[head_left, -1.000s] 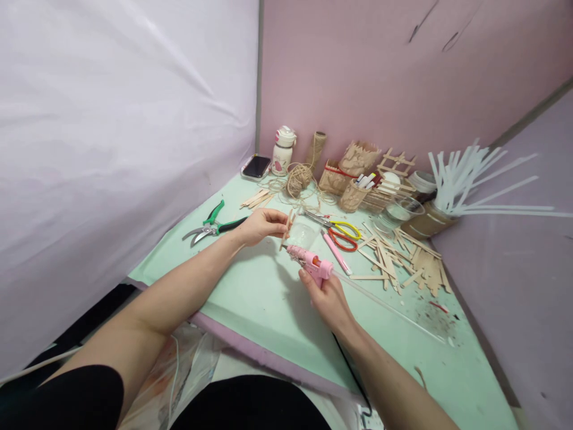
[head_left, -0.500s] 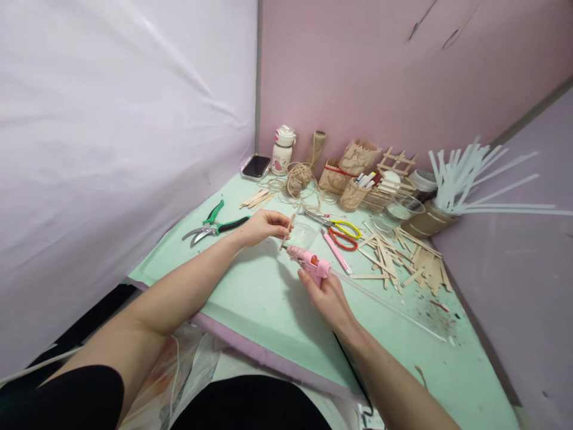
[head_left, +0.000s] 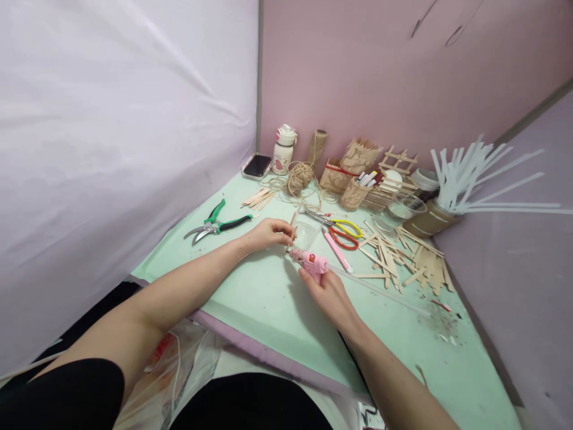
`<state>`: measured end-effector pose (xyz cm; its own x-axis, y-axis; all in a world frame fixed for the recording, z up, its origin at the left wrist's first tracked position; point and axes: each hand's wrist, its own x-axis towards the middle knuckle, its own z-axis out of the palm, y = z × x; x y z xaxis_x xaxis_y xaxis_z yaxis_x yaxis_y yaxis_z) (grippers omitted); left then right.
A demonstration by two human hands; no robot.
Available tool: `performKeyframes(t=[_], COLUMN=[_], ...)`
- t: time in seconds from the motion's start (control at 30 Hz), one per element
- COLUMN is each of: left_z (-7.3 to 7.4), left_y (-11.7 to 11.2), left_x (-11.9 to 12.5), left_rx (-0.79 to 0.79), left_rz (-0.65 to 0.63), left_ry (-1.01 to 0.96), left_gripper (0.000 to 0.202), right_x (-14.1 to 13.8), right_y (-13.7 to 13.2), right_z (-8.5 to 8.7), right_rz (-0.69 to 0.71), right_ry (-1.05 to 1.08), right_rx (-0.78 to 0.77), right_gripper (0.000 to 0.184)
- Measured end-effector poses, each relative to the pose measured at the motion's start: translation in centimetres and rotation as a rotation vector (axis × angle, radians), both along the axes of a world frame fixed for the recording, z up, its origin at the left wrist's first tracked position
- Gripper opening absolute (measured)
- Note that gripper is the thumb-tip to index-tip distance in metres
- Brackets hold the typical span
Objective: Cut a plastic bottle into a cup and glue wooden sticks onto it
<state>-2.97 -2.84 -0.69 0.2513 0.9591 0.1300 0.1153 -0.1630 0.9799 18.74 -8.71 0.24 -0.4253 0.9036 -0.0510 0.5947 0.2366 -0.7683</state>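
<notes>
My left hand (head_left: pixel 274 233) pinches a thin wooden craft stick (head_left: pixel 293 220), held up over the table. In my right hand (head_left: pixel 329 292) is a pink hot glue gun (head_left: pixel 313 263), fingers wrapped round its handle. The gun's nozzle points left and sits close to the lower end of the stick; whether they touch I cannot tell. A long clear glue stick (head_left: pixel 380 289) sticks out of the gun's back. Just behind the hands lies a clear plastic piece (head_left: pixel 307 234).
Green-handled pruning shears (head_left: pixel 217 227) lie left of my left hand. Scissors (head_left: pixel 342 230), a pink cutter (head_left: pixel 338 251) and scattered craft sticks (head_left: pixel 385 257) lie to the right. Twine (head_left: pixel 299 178), a bottle (head_left: pixel 283 149), a phone (head_left: pixel 257 166) and a holder of white glue sticks (head_left: pixel 465 179) stand behind.
The glue gun has tipped slightly and shifted a little, its trailing glue stick swinging up and left. My left hand has moved slightly down and right, still pinching the craft stick.
</notes>
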Motion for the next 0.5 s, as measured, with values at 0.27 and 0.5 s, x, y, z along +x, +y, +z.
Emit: performKeyframes(t=[0.27, 0.5], left_z=[-0.43, -0.61], left_y=[-0.41, -0.25], left_x=[-0.21, -0.26], left_rx=[0.012, 0.008], left_rz=[0.022, 0.001], left_ry=[-0.013, -0.019], left_gripper=[0.015, 0.014], right_x=[-0.08, -0.12], right_y=[-0.01, -0.01], right_z=[-0.5, -0.2], right_rz=[0.028, 0.029], right_ry=[-0.042, 0.014], right_rx=[0.022, 0.075], right_gripper=[0.045, 0.043])
